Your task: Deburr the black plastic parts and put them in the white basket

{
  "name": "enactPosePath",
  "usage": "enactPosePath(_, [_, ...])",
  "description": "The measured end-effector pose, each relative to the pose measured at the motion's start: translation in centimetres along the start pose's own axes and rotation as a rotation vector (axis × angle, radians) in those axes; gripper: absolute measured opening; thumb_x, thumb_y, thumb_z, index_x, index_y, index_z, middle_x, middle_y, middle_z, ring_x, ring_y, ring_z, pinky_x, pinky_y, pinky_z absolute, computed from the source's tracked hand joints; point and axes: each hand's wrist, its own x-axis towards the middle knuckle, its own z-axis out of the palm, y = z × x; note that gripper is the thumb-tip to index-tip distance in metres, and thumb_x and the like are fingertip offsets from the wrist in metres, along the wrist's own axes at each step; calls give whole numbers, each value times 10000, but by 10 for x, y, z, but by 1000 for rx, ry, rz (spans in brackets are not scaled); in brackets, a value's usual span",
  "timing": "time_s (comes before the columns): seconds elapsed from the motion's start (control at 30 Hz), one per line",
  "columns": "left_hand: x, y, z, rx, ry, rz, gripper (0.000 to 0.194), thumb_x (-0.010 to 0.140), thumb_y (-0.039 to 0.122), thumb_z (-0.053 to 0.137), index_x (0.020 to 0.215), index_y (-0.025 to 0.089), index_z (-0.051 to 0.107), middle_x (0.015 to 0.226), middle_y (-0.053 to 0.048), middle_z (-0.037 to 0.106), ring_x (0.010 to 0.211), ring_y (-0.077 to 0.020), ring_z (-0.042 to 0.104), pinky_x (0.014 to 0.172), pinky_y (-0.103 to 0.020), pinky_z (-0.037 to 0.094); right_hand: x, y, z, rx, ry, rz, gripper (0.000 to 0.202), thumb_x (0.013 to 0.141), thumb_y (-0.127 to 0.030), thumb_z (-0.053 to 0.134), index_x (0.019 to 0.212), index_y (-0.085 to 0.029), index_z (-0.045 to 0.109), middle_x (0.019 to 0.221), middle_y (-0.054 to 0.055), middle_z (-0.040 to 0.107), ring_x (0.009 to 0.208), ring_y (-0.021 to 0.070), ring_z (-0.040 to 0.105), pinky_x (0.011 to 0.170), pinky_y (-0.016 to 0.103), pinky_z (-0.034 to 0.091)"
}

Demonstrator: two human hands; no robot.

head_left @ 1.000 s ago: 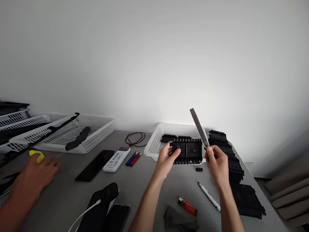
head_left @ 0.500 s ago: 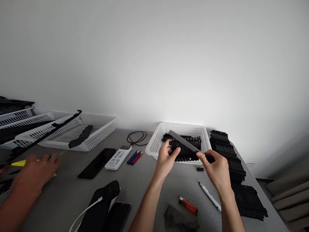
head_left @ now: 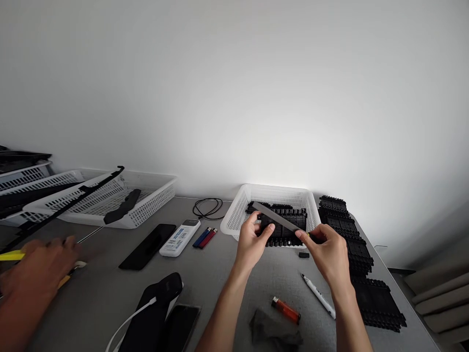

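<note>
My left hand grips a black plastic panel with toothed edges by its left end, thumb on the face. The panel is held above the front of a white mesh basket, where similar black parts lie. In my right hand is a flat grey file, its handle mostly hidden by my fingers. The file slants across the panel's upper face; whether it touches the panel I cannot tell. Below the hands sit a small black block, a white marker and an orange lighter.
Stacks of black panels line the right table edge. Phones, a white power bank, two lighters and a cable lie leftward. At far left, a co-worker's hand works near baskets. A dark cloth lies in front.
The file has slid slightly left and down across the panel, with my right hand nearly in place. My left hand holds still. The co-worker's hand has shifted left.
</note>
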Motion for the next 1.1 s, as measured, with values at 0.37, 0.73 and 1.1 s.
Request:
enactPosePath(0.37, [5,-8,-5,20,30,-13,496,760,421,737,1148,155,582,757,-41,724,719,-191,671,657,-259,479,-5,-6,1,19,51,-46,556,775,-721,606,587,-207,514,622,24,586,533,147,489,490,250,319])
enactPosePath(0.73, [4,-2,-7,-56,56,-19,547,725,408,767,1160,147,563,755,-39,724,776,-213,689,715,-282,502,0,5,-10,-34,58,3,552,782,-714,605,581,-205,532,617,27,591,516,148,495,466,251,302])
enactPosePath(1.1, [3,-7,1,2,12,-28,417,725,387,756,1044,151,627,738,-36,711,734,-202,675,655,-268,479,-6,-6,1,-69,37,-79,562,781,-738,585,602,-209,522,656,25,601,507,136,480,470,254,282])
